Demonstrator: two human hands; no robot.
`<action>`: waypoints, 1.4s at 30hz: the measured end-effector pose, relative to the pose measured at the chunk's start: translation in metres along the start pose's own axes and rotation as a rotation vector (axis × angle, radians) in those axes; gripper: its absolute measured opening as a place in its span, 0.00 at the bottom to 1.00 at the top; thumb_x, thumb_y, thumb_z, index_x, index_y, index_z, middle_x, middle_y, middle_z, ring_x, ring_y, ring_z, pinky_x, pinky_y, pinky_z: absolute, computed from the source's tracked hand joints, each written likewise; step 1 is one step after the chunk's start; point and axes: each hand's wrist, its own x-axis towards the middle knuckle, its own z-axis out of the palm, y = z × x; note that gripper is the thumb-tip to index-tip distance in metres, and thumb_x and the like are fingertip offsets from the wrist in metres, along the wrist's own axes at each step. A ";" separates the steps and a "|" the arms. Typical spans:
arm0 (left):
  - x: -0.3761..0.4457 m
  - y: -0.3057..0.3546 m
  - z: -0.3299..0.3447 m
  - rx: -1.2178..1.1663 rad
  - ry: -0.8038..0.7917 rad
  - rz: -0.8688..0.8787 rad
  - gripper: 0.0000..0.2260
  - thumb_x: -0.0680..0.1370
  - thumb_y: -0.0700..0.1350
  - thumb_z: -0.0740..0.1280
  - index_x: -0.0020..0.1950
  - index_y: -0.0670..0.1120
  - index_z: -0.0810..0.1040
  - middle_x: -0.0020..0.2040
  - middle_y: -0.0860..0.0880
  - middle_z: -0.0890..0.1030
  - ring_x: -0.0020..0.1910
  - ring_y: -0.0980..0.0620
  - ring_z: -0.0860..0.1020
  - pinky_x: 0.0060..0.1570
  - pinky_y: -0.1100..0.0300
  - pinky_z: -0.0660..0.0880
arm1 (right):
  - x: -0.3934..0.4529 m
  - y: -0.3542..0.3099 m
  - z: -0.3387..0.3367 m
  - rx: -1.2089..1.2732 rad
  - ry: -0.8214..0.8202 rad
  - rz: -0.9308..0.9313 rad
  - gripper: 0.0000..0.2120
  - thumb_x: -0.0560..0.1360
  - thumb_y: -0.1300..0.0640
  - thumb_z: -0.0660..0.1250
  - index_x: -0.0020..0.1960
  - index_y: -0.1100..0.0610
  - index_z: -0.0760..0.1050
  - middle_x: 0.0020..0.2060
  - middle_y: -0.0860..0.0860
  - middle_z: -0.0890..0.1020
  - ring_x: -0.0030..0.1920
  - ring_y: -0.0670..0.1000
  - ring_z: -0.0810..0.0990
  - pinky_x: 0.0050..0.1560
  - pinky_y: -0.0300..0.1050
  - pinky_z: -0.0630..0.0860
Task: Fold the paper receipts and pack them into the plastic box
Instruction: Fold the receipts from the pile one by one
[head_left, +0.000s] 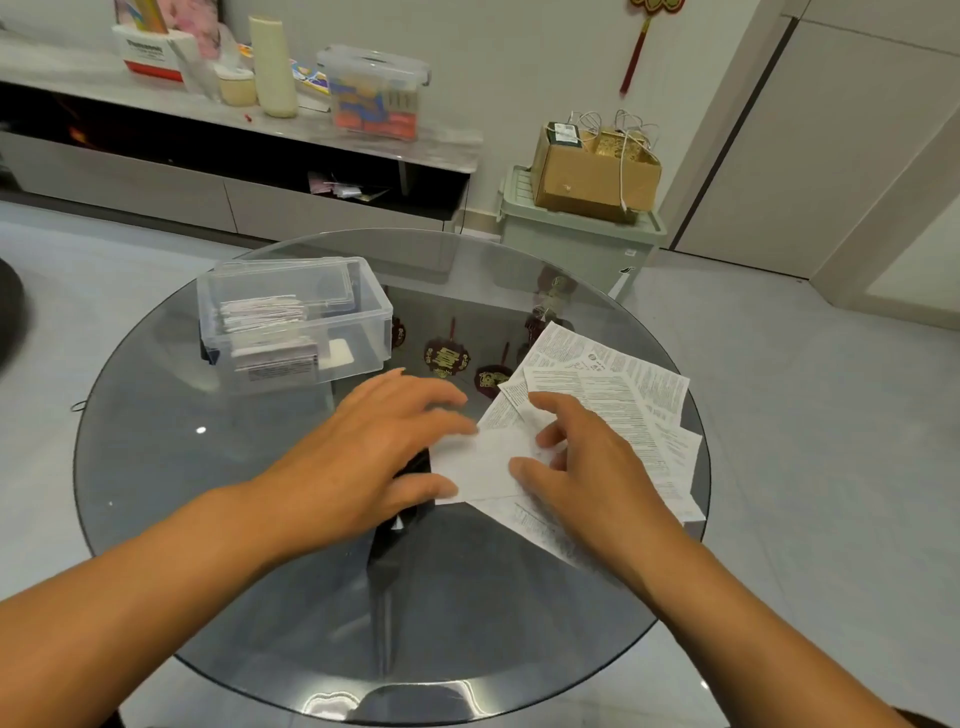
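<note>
A clear plastic box (363, 306) stands open on the far left of the round glass table (208, 467), with a stack of folded receipts (262, 317) inside. A pile of printed paper receipts (613, 384) lies spread at the table's right. On its near left part sits a blank white receipt (483, 462), partly folded. My left hand (374, 441) presses flat on that receipt's left edge with straight fingers. My right hand (587, 457) rests on its right side, fingertips and thumb bent onto the paper.
Red ornaments (447, 358) show through the glass under the table. Beyond the table a green storage bin (571, 239) carries a cardboard box (592, 171). A long low cabinet (234, 135) at the back holds a lidded plastic container (374, 88) and bottles.
</note>
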 end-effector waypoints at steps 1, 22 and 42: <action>-0.001 -0.001 -0.001 0.066 -0.051 0.032 0.22 0.77 0.66 0.64 0.68 0.59 0.76 0.68 0.60 0.72 0.68 0.57 0.70 0.76 0.52 0.58 | 0.000 -0.001 -0.001 0.014 0.022 0.009 0.28 0.78 0.48 0.71 0.74 0.38 0.65 0.55 0.40 0.76 0.52 0.44 0.78 0.59 0.50 0.78; -0.001 -0.004 -0.009 -0.004 -0.105 -0.016 0.15 0.76 0.67 0.66 0.57 0.61 0.80 0.60 0.64 0.72 0.50 0.60 0.73 0.50 0.64 0.69 | -0.004 -0.009 0.004 0.135 -0.211 -0.134 0.12 0.83 0.55 0.65 0.59 0.41 0.82 0.52 0.35 0.83 0.55 0.38 0.79 0.58 0.40 0.75; 0.006 0.011 -0.012 -0.778 0.055 -0.369 0.09 0.70 0.55 0.75 0.42 0.51 0.85 0.36 0.44 0.82 0.32 0.51 0.78 0.37 0.53 0.76 | -0.005 -0.023 0.008 0.460 -0.040 -0.091 0.14 0.77 0.49 0.73 0.39 0.58 0.82 0.35 0.51 0.80 0.33 0.43 0.75 0.35 0.35 0.70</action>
